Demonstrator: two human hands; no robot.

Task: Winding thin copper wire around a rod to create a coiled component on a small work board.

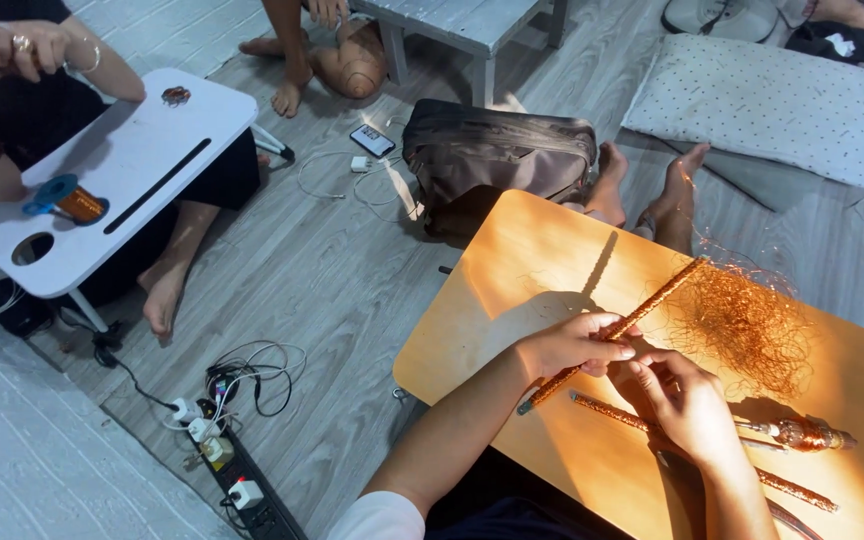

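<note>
My left hand [574,345] grips a long rod wrapped in copper wire [652,305], held slanting over a small wooden table [512,280]. My right hand [687,400] sits just below it, fingers pinched at the rod near the left hand, seemingly on fine wire. A loose tangle of thin copper wire [747,325] lies on the table at the rod's upper end. Two more wire-wrapped rods [797,488] and a copper-wound spool [807,434] lie on the table to the right of my right hand.
Another person sits at the left behind a white lap table [142,150] bearing a spool of copper wire [70,198]. A power strip with cables [232,470] lies on the floor. A dark bag [497,155], a phone [372,140] and a dotted cushion [762,105] lie beyond.
</note>
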